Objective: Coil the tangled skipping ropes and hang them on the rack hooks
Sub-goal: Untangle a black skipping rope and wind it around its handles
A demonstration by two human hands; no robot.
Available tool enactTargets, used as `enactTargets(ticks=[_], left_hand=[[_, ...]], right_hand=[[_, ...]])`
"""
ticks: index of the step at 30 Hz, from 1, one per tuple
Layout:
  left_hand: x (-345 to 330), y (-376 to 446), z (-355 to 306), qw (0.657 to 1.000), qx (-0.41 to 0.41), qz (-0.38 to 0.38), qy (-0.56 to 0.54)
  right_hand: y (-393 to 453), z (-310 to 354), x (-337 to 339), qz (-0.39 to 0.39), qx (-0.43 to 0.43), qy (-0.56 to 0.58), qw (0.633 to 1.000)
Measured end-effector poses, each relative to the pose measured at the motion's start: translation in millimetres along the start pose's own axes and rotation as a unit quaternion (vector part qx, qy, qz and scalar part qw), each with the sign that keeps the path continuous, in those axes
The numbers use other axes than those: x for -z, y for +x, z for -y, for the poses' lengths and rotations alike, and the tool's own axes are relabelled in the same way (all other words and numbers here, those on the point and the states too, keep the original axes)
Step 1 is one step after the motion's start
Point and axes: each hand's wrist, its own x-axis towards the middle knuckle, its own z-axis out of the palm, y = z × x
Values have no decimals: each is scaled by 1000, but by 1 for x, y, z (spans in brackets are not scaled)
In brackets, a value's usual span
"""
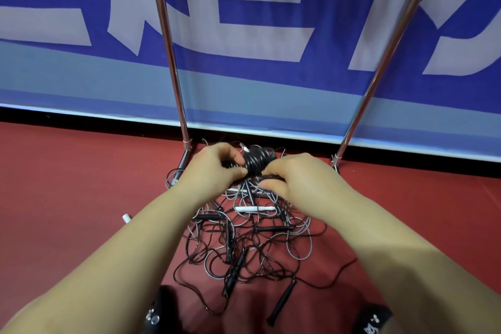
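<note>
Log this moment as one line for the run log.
stage: coiling | left hand: grips coil | right hand: grips coil | pile: tangled on floor | rack: hooks out of view

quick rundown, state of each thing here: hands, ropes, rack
left hand: gripping the coiled black rope
right hand: fingers curled on the same coil
coiled black rope: wound into a tight bundle, held above the pile
rope pile: black and grey ropes tangled on the red floor
white handle: lying flat in the pile
rack poles: upright, hooks out of view
</note>
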Motion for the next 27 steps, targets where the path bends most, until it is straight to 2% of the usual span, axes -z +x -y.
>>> enactTargets(ticks=[4,8,10,14,19,23,27], left_hand=[[2,-2,3,979,-17,202,19],[4,-7,-3,949,-23,309,-63],[5,-9,-6,934,-17,336,-117],[6,-12,-8,915,-19,344,-210],[6,-14,-9,908,-23,338,-247],[3,-16,-8,916,-24,316,-245],[2,-18,-9,944,-17,258,-205]], right_hand=[[-2,-4,-3,26,12,69,997],[-2,-16,-1,-4,-31,206,978],[0,-21,2,-11,-39,269,962],[0,-28,8,10,-48,336,940],[1,-29,10,34,-62,358,931],[4,-25,11,0,-72,334,940],[4,-16,7,-16,-66,313,947]])
